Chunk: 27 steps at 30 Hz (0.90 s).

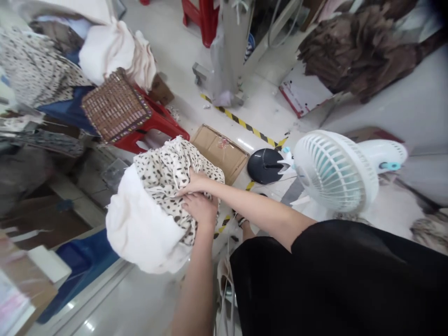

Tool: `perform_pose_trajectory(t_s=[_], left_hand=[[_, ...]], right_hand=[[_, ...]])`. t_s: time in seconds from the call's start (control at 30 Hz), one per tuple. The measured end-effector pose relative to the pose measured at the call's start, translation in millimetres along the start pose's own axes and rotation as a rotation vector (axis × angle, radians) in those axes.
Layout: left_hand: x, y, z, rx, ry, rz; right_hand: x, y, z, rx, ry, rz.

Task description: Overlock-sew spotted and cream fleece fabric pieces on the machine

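A bundle of cream fabric with dark spots point(157, 165) and plain white fabric point(140, 224) hangs in front of me above the floor. Both of my hands are on its spotted side, close together. My right hand point(196, 182) reaches in from the right and grips a fold, its thumb apart from the fingers. Just below it, my left hand point(203, 207) presses its bent fingers into the spotted cloth. Folds cover part of the fingertips. The white layers lie at the lower left of the bundle.
A red stool point(163, 123) with a woven seat mat point(115, 107) stands beyond the bundle. Flattened cardboard point(224, 154) lies on the floor. A white fan point(332, 170) is at right. Fabric piles point(35, 65) and brown cloth point(357, 51) flank the space. A blue bin point(80, 261) sits lower left.
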State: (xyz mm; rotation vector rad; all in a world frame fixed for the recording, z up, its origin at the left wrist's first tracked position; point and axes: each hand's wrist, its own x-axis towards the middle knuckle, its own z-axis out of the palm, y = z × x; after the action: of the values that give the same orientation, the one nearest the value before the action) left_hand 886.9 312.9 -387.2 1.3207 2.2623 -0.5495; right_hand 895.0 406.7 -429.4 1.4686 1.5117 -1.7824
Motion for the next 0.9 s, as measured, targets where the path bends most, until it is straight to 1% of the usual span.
perform_pose_trajectory(t_s=[0.07,0.1,0.17,0.23,0.3,0.37,0.43,0.5,0.57,0.63,0.7,0.77,0.83,0.87,0.9], left_hand=[[-1.2,-5.5,-4.9,-0.017,-0.032,0.009],[-2.0,-8.1,-7.0,-0.030,-0.051,0.022],[-4.7,-11.9,-9.7,-0.071,-0.075,0.066],[-10.2,-13.0,-11.1,-0.140,-0.064,0.111],[-20.6,-13.1,-13.1,-0.235,-0.056,0.149],[-37.4,-15.8,-17.5,-0.367,-0.050,0.191],[-59.6,-24.6,-25.1,-0.523,0.015,0.206],[-82.6,-40.9,-35.5,-0.666,0.143,0.180],[-100.0,-62.9,-47.6,-0.755,0.263,0.087],[-106.0,-85.9,-60.6,-0.794,0.298,-0.060],[-97.9,-105.1,-73.8,-0.806,0.238,-0.234],[-77.7,-117.7,-86.1,-0.849,0.109,-0.360],[-51.3,-123.9,-95.9,-0.906,-0.034,-0.412],[-38.1,-125.4,-99.2,-0.926,-0.088,-0.413],[-25.9,-126.4,-101.2,-0.940,-0.114,-0.399]], right_hand=[[0.5,-6.9,5.1,-0.087,-0.024,0.026],[0.8,-9.4,7.9,-0.128,-0.010,0.038],[2.3,-12.4,13.0,-0.205,0.054,0.062],[5.4,-12.9,15.9,-0.258,0.116,0.077],[9.7,-11.7,15.5,-0.286,0.144,0.074],[13.0,-9.2,12.3,-0.302,0.156,0.039],[12.9,-6.5,8.2,-0.313,0.167,-0.003],[7.9,-5.3,5.6,-0.321,0.177,-0.035],[-2.1,-7.4,6.1,-0.331,0.191,-0.060],[-16.4,-13.6,10.2,-0.344,0.209,-0.093],[-33.8,-23.6,16.9,-0.362,0.226,-0.141],[-52.9,-36.1,26.0,-0.384,0.240,-0.199],[-72.0,-49.7,37.6,-0.409,0.251,-0.263],[-80.7,-56.2,44.5,-0.422,0.255,-0.294],[-88.6,-62.3,52.2,-0.435,0.255,-0.328]])
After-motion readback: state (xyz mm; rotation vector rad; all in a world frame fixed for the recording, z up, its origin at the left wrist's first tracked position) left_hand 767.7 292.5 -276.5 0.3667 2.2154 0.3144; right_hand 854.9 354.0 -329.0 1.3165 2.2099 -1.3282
